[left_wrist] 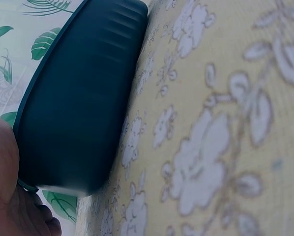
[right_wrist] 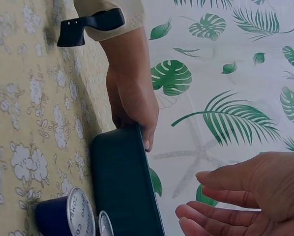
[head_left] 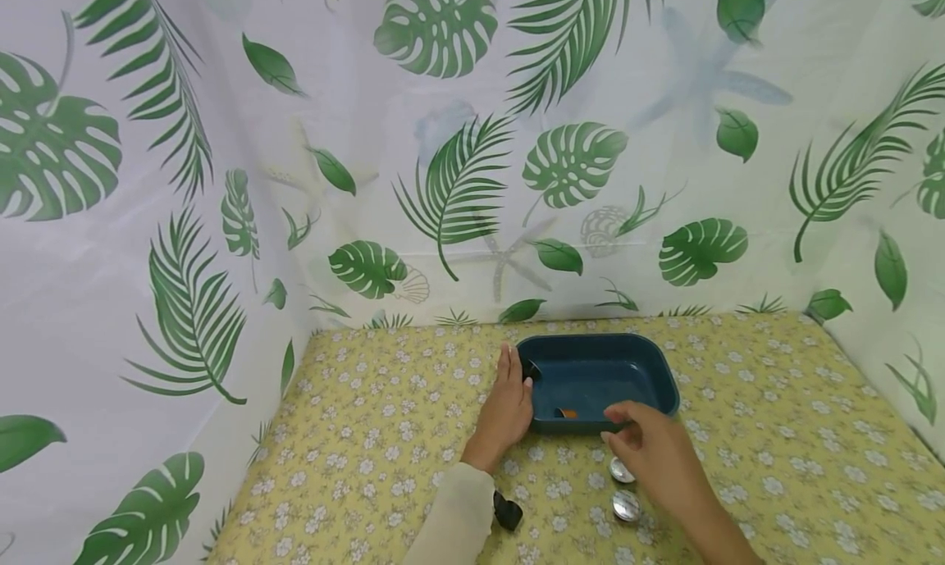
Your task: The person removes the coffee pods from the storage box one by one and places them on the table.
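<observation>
A dark blue rectangular tub (head_left: 598, 380) stands on the flowered cloth. At its left end my left hand (head_left: 505, 405) grips the wall, fingers along the outside and thumb at the rim. Inside the tub, an orange capsule (head_left: 567, 413) lies by the near wall, and a black item (head_left: 530, 370) sits beside the left hand, partly covered. Over the near right rim is my right hand (head_left: 657, 450), thumb and fingers apart with nothing between them in the right wrist view. Below it are two foil-lidded coffee capsules, one nearer the tub (head_left: 622, 470) and one farther (head_left: 626, 506).
The yellow flowered cloth (head_left: 369, 434) covers the table. A white leaf-printed curtain (head_left: 472, 179) rises behind the tub and along the sides. On the left wrist is a black strap with a mount (right_wrist: 90, 27).
</observation>
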### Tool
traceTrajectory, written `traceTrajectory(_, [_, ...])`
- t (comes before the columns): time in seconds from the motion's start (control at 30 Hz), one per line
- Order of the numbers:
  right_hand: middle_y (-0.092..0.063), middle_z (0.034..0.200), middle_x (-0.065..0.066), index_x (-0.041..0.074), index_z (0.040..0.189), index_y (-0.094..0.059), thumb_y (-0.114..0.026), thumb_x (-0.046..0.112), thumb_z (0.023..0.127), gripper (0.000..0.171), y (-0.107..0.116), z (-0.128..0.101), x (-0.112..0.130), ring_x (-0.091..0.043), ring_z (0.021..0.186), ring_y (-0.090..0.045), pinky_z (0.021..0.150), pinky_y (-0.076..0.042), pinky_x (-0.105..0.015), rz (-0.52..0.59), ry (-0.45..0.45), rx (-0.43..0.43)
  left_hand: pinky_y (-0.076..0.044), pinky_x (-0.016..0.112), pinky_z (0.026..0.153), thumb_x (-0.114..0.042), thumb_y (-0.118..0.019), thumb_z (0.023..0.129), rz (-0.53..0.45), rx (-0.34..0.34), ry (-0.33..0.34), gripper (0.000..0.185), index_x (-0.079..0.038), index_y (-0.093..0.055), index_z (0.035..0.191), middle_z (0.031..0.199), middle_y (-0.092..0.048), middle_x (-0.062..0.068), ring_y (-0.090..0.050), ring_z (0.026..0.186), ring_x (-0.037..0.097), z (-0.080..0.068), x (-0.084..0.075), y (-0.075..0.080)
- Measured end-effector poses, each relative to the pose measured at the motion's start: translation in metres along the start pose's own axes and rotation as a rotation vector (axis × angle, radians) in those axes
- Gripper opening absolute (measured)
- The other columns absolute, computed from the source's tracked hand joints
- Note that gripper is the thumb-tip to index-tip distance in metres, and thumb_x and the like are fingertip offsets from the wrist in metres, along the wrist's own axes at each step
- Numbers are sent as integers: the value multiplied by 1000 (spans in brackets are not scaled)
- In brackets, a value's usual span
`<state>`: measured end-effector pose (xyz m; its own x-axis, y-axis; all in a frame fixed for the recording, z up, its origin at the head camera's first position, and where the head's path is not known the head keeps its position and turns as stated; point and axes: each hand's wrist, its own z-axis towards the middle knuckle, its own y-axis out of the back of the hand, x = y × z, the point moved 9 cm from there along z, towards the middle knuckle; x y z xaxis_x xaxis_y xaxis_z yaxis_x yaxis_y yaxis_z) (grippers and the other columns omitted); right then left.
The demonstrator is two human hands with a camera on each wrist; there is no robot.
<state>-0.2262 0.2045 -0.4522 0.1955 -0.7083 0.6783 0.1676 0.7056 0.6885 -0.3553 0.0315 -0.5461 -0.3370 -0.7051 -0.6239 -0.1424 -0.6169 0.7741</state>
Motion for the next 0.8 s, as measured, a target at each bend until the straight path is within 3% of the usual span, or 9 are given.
traceTrajectory(0.13, [-72, 108, -9, 5, 113, -72, -79, 5, 88, 26, -5, 6, -4, -16, 82, -69, 68, -56, -28, 40, -1, 19, -50, 43, 79, -28, -30, 114, -8, 2, 2, 61, -8, -2, 164, 169, 12, 4, -25, 152, 29, 0, 0, 1])
traceTrajectory(0.33, [-72, 109, -9, 6, 113, -73, -79, 7, 88, 25, -17, 17, -11, -17, 84, -70, 68, -56, -26, 67, -11, 54, -48, 47, 97, -28, -30, 114, -15, 5, 0, 61, -8, -1, 164, 169, 12, 4, -20, 153, 28, -1, -1, 2])
traceTrajectory(0.57, [-73, 107, -12, 4, 113, -72, -78, 7, 89, 25, -21, 30, -12, -17, 82, -69, 69, -58, -31, 63, 24, 57, -49, 45, 90, -27, -29, 114, 7, 5, -1, 61, -9, 0, 164, 169, 12, 5, -21, 153, 28, 0, -2, 3])
traceTrajectory(0.8, [-72, 108, -13, 4, 115, -72, -78, 8, 90, 26, -27, 39, -17, -20, 83, -68, 66, -56, -35, -13, 13, 76, -47, 47, 100, -26, -30, 114, -2, 5, -1, 61, -9, -1, 164, 169, 11, 5, -17, 154, 27, -1, -2, 2])
